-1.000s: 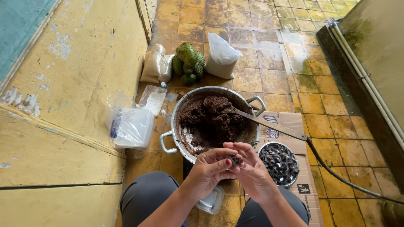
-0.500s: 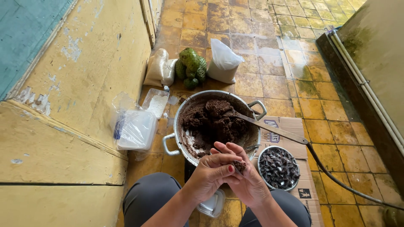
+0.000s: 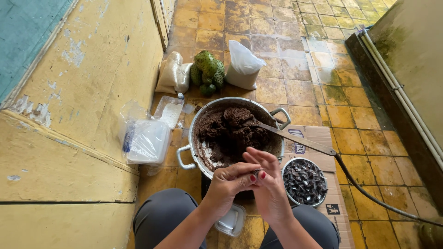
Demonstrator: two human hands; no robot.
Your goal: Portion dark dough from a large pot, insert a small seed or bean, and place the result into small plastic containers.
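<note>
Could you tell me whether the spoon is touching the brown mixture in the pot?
Touching: the head view shows the spoon with its tip buried in the brown mixture.

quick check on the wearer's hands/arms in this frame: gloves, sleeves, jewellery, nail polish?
Both hands are bare, no gloves. The left hand has red-painted nails, seen on the thumb and a finger. No polish can be made out on the right hand from this angle. Forearms are bare with no sleeves in view. No rings, watch or bracelets are visible.

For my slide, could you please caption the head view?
Both hands pinch a small dark piece beside a pot of brown paste.
</note>
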